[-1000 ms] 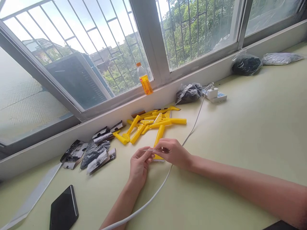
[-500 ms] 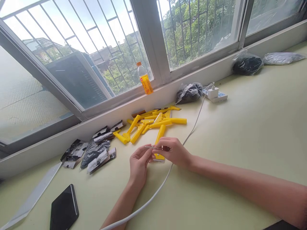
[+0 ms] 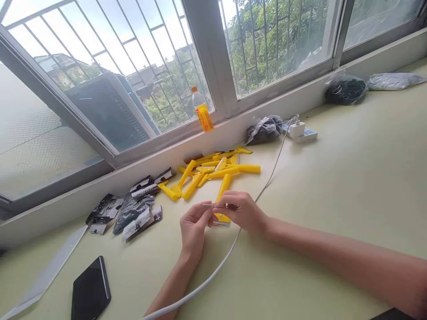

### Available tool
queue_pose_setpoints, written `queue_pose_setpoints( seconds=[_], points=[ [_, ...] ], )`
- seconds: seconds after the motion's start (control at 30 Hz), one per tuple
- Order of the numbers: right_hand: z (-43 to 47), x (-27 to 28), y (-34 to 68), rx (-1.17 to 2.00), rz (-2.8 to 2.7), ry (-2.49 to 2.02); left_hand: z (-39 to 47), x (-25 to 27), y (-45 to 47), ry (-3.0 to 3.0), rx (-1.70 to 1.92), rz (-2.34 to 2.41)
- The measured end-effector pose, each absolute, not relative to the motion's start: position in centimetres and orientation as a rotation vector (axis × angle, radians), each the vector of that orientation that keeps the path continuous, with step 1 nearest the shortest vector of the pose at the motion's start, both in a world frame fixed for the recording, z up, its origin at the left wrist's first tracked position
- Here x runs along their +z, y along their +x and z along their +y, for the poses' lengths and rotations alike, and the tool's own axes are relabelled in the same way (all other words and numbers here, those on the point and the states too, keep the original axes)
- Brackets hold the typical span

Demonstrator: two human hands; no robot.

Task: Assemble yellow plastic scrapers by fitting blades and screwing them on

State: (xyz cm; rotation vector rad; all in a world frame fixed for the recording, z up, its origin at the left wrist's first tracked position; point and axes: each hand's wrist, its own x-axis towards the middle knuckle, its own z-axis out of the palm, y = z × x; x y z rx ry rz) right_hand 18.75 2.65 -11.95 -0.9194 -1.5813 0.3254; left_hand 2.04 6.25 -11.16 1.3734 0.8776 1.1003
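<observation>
Above the table, my left hand and my right hand meet with fingertips almost touching. Both pinch a thin metal piece, seen nearly edge-on. A dark reddish-brown part shows under the right fingers; whether it joins the metal piece is hidden. Just behind and below the hands lies a yellow scraper, its handle pointing away and its clear-edged head partly covered by my fingers. Farther back is a pile of similar yellow scrapers, lying across one another.
A white cable runs past my hands to a charger on a power strip. Left are black-and-white packets, a black phone and a translucent sheet. A bottle stands on the sill, near a bag.
Hardly anything differs. Both hands keep their pinch on the thin metal piece in the same place; the whole view has shifted very slightly.
</observation>
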Motion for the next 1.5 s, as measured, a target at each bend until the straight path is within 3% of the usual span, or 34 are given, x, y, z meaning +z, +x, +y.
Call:
queue_pose_setpoints(
  seconds=[1.5],
  points=[
    [2.5,-12.0,18.8,0.405,-1.491,-0.801,6.1,-10.1,1.6,1.147,0.842,0.759]
  ],
)
